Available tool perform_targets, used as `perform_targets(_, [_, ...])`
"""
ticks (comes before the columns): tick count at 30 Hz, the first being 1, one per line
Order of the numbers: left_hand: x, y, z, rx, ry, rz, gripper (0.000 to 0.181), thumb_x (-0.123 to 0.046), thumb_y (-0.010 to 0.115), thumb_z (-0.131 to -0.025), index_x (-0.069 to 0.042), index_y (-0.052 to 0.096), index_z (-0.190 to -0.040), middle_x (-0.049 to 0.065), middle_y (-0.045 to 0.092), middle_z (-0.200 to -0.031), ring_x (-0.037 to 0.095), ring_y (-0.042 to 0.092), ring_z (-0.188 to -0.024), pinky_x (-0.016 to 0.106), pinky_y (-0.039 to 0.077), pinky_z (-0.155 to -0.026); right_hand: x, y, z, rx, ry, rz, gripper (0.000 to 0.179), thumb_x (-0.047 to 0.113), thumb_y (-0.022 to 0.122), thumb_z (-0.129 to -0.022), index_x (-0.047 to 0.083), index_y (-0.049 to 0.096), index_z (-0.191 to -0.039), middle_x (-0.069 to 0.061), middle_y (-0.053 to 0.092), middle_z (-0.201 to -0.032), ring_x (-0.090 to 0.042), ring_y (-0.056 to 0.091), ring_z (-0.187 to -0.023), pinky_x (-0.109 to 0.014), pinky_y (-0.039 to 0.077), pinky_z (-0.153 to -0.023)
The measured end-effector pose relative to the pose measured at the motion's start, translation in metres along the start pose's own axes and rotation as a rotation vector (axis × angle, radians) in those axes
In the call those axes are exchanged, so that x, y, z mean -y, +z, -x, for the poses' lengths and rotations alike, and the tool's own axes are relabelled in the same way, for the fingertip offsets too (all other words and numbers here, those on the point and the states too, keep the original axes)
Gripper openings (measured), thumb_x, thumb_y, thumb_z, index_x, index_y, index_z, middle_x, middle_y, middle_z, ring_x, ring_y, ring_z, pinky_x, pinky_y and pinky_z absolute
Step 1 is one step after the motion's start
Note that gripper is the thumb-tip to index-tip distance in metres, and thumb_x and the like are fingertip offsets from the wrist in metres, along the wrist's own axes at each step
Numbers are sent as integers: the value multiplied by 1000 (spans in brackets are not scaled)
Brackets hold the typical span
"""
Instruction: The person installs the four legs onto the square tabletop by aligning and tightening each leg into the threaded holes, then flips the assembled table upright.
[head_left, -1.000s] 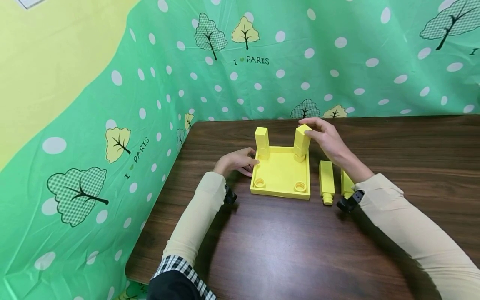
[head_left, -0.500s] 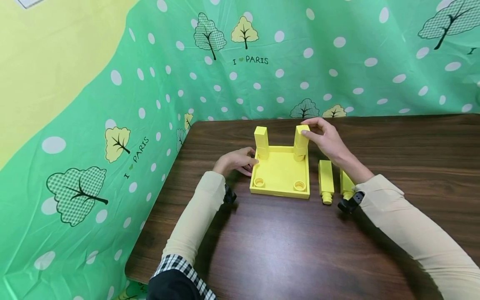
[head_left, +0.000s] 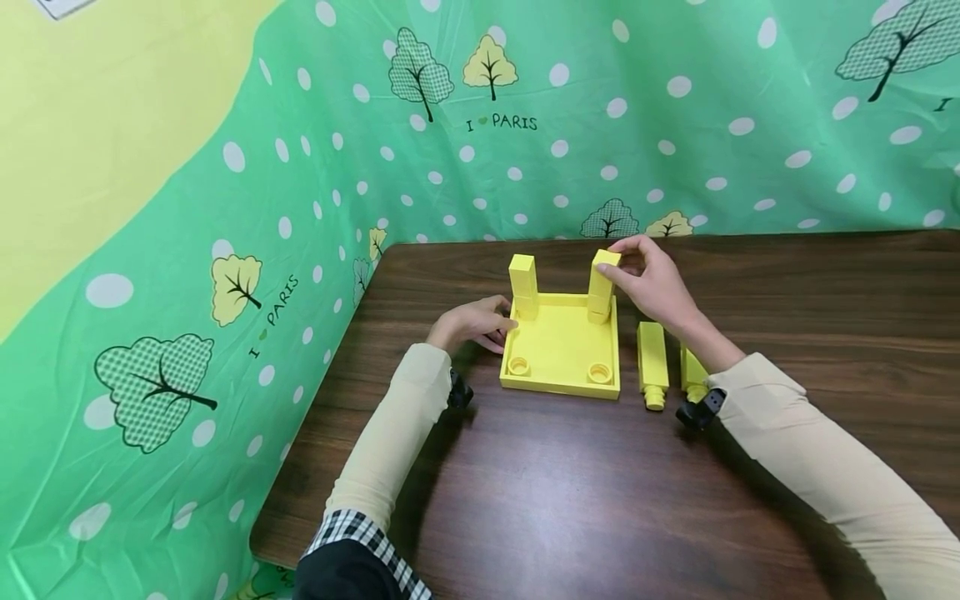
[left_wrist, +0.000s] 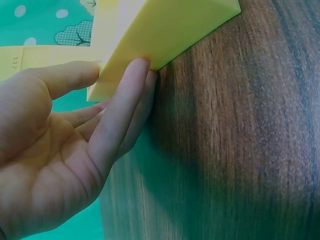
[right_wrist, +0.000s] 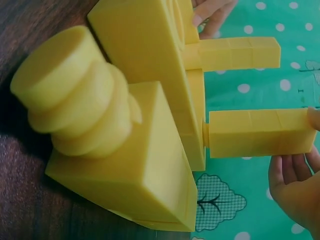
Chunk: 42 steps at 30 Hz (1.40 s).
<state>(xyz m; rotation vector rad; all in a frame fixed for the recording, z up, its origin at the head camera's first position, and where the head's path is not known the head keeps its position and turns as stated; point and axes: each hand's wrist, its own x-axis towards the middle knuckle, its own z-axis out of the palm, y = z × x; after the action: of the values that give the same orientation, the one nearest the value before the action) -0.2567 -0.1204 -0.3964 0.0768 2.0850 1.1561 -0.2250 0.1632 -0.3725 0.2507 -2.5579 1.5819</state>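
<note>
A square yellow toy tabletop (head_left: 561, 343) with a raised rim lies underside up on the table. Two block-shaped legs stand at its far corners, and round threaded sockets show at its near corners. My right hand (head_left: 654, 282) pinches the top of the far right table leg (head_left: 602, 279) between thumb and fingers; in the right wrist view a narrow gap shows at this leg's base (right_wrist: 206, 134). The far left leg (head_left: 523, 283) stands untouched. At the tabletop's left edge, my left hand (head_left: 476, 323) grips the rim, thumb on top and fingers against the outer side (left_wrist: 165, 37).
Two loose yellow legs lie right of the tabletop: one leg (head_left: 652, 362) in full view, the other leg (head_left: 693, 371) partly under my right forearm. Their screw ends point toward me. A green patterned curtain (head_left: 555, 167) hangs behind and left of the dark wooden table (head_left: 540, 500).
The far right leg has turned a little about its length and stands slightly straighter. My right thumb has shifted left across its top. The left hand has stayed at the rim.
</note>
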Motion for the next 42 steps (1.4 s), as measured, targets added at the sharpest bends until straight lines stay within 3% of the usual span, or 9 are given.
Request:
perform_targets(9, [0,0,-1,0,-4,6,45,-17,53,-99,-9,32,-138,12,51,-88,21,58,-74,34,61,-73,0,2,2,-8,7,25,55,47,65,-88,10,48,-125,-5,52,-108,-16,52,-90,-17,46,-69])
perform_targets(13, [0,0,-1,-2,-6,12,45,-16,53,-99,-9,32,-138,12,52,-89,21,58,-75,34,61,-74,-2,1,1,-5,-25,-17,50,43,55,-95,8,48,-130,-7,52,-120,-15,50,-103,-21,44,-81])
perform_targets(19, [0,0,-1,-2,-5,15,45,-16,53,-99,-9,32,-138,12,52,-89,21,58,-75,35,61,-73,-1,-3,-5,52,-40,-163,38,23,45,-102,5,49,-135,-11,49,-135,-15,44,-122,-29,39,-98])
perform_targets(27, [1,0,-1,-1,-1,8,45,-17,53,-99,-9,31,-138,12,52,-90,21,59,-75,34,61,-73,4,-4,-9,169,22,-312,36,17,42,-102,10,52,-135,-9,51,-138,-8,48,-123,-45,33,-113])
perform_targets(31, [2,0,-2,-2,-4,8,45,-17,53,-99,-10,32,-138,13,52,-91,21,59,-75,34,61,-73,5,-4,-8,174,30,-344,35,15,43,-101,6,52,-134,-9,50,-136,-5,53,-112,-34,39,-107])
perform_targets(35, [2,1,-2,-3,-5,9,45,-17,53,-99,-10,31,-138,13,52,-92,21,59,-76,34,61,-74,5,-5,-7,148,35,-337,35,13,46,-100,2,51,-133,-4,50,-130,-6,54,-105,-18,45,-93])
perform_targets(42, [2,0,-1,-5,3,3,46,-17,53,-99,-10,32,-138,13,53,-93,21,59,-77,34,61,-74,2,-3,-6,107,8,-297,36,14,53,-98,-1,50,-131,3,50,-120,-6,47,-106,-14,45,-84])
